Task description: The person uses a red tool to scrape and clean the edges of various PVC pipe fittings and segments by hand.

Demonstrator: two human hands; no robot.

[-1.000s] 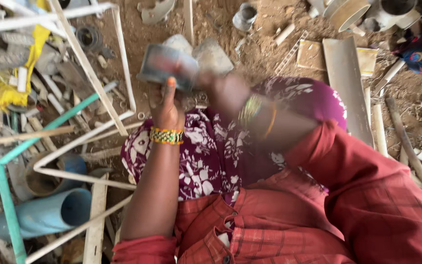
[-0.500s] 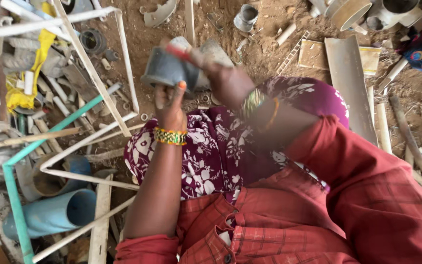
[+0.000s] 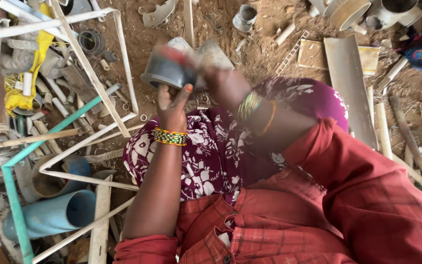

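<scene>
From up here I look down on my lap, covered in a purple flowered cloth point(image 3: 211, 156), with my red checked sleeves at the bottom of the view. My left hand point(image 3: 173, 105) is raised in front of me, fingers curled shut around the lower edge of a short grey pipe fitting point(image 3: 164, 73), which it holds above the dirt ground point(image 3: 269, 54) and just past my knees. A beaded band sits on that wrist. My right hand point(image 3: 223, 80) is at the fitting's right side, touching or almost touching it; it is blurred, and something reddish point(image 3: 181, 55) streaks across the top of the fitting from it, perhaps a tool or a cloth, but I cannot make out what it is or whether the fingers are closed on it.

To my left lie a bent frame of white pipes point(image 3: 91, 73), a teal pipe point(image 3: 54, 134) running slantwise, a fat light-blue pipe point(image 3: 50, 215) lying on its side, and a yellow strip of cloth point(image 3: 30, 73) among offcuts. Ahead, a small grey socket point(image 3: 245, 17) stands on the ground, and to the right lies a flat grey board point(image 3: 350, 83) with more pipe lengths beside it.
</scene>
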